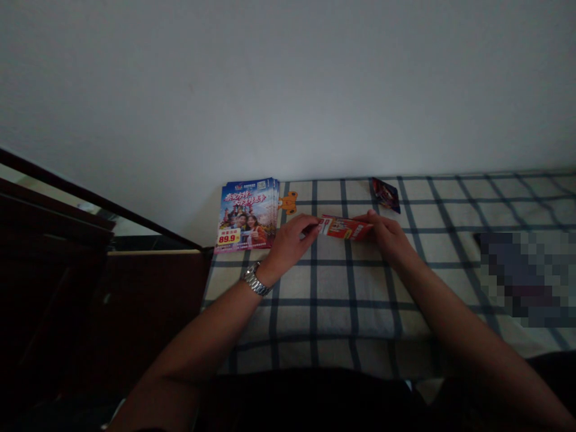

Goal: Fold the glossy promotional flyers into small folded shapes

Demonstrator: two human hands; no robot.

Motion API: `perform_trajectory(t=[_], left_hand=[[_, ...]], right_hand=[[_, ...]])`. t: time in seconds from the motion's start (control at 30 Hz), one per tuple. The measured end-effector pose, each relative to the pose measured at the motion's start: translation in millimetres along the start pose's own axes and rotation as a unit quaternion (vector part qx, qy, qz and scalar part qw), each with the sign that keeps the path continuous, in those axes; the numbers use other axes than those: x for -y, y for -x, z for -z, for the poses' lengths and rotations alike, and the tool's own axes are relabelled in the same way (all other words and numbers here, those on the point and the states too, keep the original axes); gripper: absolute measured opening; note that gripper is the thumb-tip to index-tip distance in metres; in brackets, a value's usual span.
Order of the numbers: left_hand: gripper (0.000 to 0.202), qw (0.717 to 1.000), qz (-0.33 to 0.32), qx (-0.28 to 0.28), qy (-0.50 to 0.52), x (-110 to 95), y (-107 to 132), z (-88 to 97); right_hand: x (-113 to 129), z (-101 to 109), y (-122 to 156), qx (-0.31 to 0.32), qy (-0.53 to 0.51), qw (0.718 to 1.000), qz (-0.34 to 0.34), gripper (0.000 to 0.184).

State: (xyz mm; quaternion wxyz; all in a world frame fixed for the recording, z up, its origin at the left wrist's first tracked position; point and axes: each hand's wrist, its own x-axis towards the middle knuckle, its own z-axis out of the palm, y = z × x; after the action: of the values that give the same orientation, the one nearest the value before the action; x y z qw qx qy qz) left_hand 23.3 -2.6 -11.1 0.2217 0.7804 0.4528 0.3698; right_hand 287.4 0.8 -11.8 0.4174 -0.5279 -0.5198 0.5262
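Note:
A red folded leaflet (346,229) with white and yellow print is stretched between my two hands, just over the checked cloth. My left hand (293,240), with a metal watch at its wrist, pinches the leaflet's left end. At its right end, my right hand (384,235) grips the edge with the thumb on top. Left of my left hand lies a stack of colourful flyers (246,216), the top one marked 89.9. Beyond my right hand, a small dark folded leaflet (386,195) rests near the wall.
The blue-and-white checked cloth (333,306) covers the surface in front of me, up against a pale wall (315,90). An orange bear figure (288,203) shows beside the stack. A blurred-out dark object (522,276) lies at right. Dark wooden furniture (49,240) stands at left.

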Motion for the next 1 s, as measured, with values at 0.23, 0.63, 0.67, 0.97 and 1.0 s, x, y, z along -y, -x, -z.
perform_trajectory(t=[0.23,0.63,0.67,0.97,1.0], left_hand=[[0.022,0.998,0.044,0.012,0.038,2.1,-0.2,-3.6],[0.028,0.997,0.051,0.026,0.048,-1.7,-0.4,-3.0],[0.029,0.997,0.051,0.026,0.051,-1.7,-0.4,-3.2],[0.033,0.997,0.029,0.000,0.072,3.0,-1.2,-6.9],[0.033,0.997,0.027,0.000,0.076,3.1,-1.1,-7.0]], right_hand=[[4.0,2.1,2.9,-0.012,0.065,0.996,0.067,0.055],[4.3,2.4,1.5,-0.015,0.168,0.979,0.112,0.039],[4.5,2.5,1.5,-0.016,0.169,0.979,0.112,0.039],[8.1,1.3,2.4,-0.015,0.165,0.980,0.106,0.035],[8.5,1.0,2.6,-0.014,0.165,0.981,0.104,0.035]])
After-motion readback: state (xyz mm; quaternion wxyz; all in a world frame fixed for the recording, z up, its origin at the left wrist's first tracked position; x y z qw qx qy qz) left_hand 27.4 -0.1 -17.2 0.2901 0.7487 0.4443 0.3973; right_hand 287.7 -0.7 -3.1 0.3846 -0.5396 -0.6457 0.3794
